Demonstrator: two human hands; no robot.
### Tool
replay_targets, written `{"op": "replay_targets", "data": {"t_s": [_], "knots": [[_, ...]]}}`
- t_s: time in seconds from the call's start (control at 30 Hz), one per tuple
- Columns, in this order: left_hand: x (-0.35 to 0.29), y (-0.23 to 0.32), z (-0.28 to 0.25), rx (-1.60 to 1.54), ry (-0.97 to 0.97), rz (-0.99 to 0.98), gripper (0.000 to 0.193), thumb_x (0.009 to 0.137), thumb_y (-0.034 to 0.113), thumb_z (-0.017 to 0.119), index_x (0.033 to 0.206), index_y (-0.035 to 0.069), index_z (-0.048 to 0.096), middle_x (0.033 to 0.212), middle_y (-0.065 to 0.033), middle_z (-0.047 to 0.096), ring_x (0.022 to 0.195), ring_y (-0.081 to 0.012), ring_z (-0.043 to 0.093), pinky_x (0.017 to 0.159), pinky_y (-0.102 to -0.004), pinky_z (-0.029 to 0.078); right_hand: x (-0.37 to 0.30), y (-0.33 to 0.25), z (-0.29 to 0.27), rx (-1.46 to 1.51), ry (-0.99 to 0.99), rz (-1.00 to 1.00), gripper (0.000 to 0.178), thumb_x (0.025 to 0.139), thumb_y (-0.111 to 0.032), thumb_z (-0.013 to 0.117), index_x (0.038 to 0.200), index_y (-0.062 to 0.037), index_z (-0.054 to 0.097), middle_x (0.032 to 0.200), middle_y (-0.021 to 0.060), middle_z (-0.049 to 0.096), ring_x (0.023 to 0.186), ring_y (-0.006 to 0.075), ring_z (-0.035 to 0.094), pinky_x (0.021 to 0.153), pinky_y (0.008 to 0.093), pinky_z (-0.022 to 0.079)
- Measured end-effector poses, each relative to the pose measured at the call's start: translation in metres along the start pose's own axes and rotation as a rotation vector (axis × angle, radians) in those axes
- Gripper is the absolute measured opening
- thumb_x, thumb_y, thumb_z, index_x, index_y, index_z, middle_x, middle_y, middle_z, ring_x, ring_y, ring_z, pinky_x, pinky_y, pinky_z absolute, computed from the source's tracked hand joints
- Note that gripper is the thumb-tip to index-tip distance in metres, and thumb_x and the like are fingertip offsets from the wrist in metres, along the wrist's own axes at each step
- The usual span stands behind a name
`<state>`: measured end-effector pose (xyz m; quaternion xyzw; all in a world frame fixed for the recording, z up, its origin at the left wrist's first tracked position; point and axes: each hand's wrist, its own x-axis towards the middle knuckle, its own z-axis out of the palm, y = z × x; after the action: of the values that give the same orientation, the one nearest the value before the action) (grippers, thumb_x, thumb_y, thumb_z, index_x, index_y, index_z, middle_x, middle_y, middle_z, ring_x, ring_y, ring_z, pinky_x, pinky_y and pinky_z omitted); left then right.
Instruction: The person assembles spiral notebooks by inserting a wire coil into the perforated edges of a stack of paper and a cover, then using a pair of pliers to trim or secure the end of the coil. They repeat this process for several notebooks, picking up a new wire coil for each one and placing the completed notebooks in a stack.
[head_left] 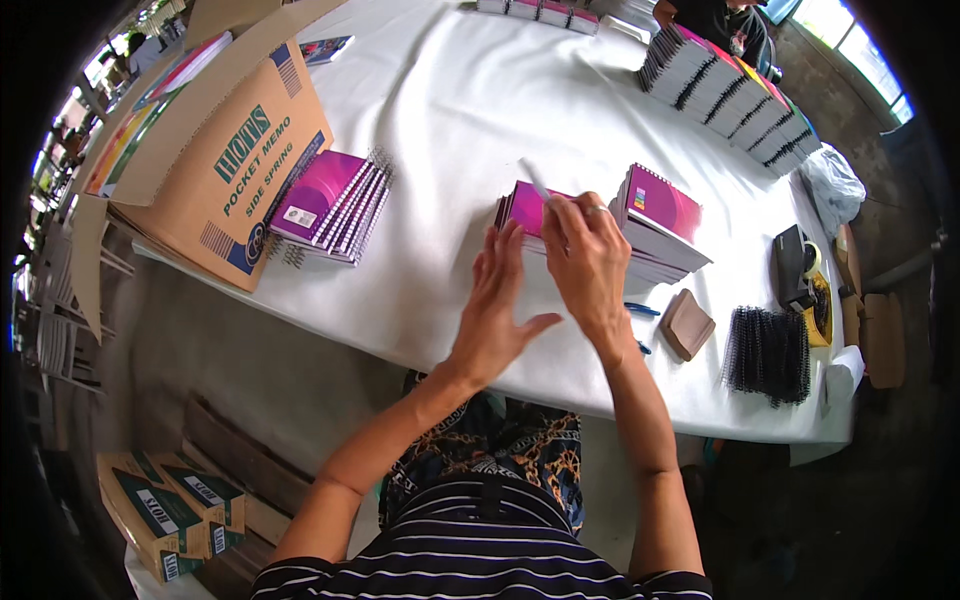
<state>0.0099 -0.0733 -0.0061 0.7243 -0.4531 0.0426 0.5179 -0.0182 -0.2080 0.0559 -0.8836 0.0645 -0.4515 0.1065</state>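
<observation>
A small purple notebook (528,205) lies in front of me, with more under or behind it partly hidden by my hands. My left hand (492,315) reaches to its near left side, fingers stretched out and thumb apart, holding nothing. Above the notebook, my right hand (588,255) is closed round a slim pale stick-like thing (533,176), blurred, whose kind I cannot make out. Just right of that hand stands a stack of purple-covered notebooks (665,205). To the left, spiral-bound purple notebooks (345,205) lean in a fanned pile against a cardboard box.
The open cardboard box (235,165) stands at the left table edge. Blue pens (642,310), a brown block (687,325), black spiral coils (768,350) and a tape dispenser (792,265) lie right. Notebook stacks (725,95) stand far right, near another person (725,22).
</observation>
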Motion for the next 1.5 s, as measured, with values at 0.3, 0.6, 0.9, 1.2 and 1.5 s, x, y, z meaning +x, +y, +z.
{"op": "replay_targets", "data": {"t_s": [0.3, 0.6, 0.9, 1.2, 1.5], "knots": [[-0.002, 0.008, -0.031, -0.478, -0.307, 0.024, 0.067, 0.089, 0.002, 0.066, 0.150, 0.008, 0.039, 0.141, -0.0149, 0.055, 0.126, -0.0275, 0.057, 0.104, -0.0348, 0.047, -0.059, 0.012, -0.076, 0.445, -0.081, 0.402, 0.047, 0.078, -0.013, 0.082, 0.118, -0.0008, 0.060, 0.116, 0.0079, 0.062, 0.113, 0.0194, 0.057, 0.094, 0.0390, 0.048], [-0.016, -0.027, -0.021, -0.827, -0.289, -0.279, 0.099, 0.081, 0.022, 0.080, 0.158, 0.009, 0.018, 0.156, -0.0198, 0.035, 0.145, -0.0279, 0.032, 0.115, -0.0396, 0.032, -0.130, 0.001, -0.028, 0.983, -0.248, 0.791, 0.022, 0.081, -0.003, 0.077, 0.091, -0.0030, 0.058, 0.095, 0.0046, 0.065, 0.089, 0.0115, 0.059, 0.080, 0.0260, 0.047], [0.000, 0.026, -0.003, 0.465, -0.382, 0.371, 0.076, 0.083, 0.043, 0.069, 0.147, 0.010, 0.045, 0.147, -0.0088, 0.050, 0.139, -0.0357, 0.041, 0.112, -0.0593, 0.030, -0.131, 0.013, -0.041, 0.734, -0.417, 0.550, 0.056, 0.073, -0.009, 0.083, 0.121, 0.0049, 0.056, 0.112, 0.0159, 0.062, 0.102, 0.0265, 0.063, 0.093, 0.0390, 0.049], [0.004, 0.025, 0.007, 0.415, -0.409, 0.420, 0.055, 0.088, 0.037, 0.067, 0.136, 0.011, 0.058, 0.126, -0.0061, 0.067, 0.117, -0.0318, 0.063, 0.099, -0.0499, 0.047, -0.151, 0.252, -0.177, -1.140, -0.351, 0.709, 0.024, 0.082, -0.026, 0.075, 0.093, -0.0045, 0.071, 0.102, 0.0148, 0.065, 0.097, 0.0314, 0.062, 0.077, 0.0460, 0.047], [0.004, 0.022, 0.000, 0.427, -0.422, 0.382, 0.060, 0.086, 0.033, 0.069, 0.139, 0.010, 0.054, 0.124, -0.0075, 0.067, 0.118, -0.0315, 0.062, 0.100, -0.0485, 0.047, -0.158, 0.276, -0.172, -1.030, -0.511, 0.538, 0.028, 0.082, -0.027, 0.072, 0.097, -0.0036, 0.067, 0.101, 0.0150, 0.065, 0.097, 0.0322, 0.062, 0.081, 0.0463, 0.050]]}}
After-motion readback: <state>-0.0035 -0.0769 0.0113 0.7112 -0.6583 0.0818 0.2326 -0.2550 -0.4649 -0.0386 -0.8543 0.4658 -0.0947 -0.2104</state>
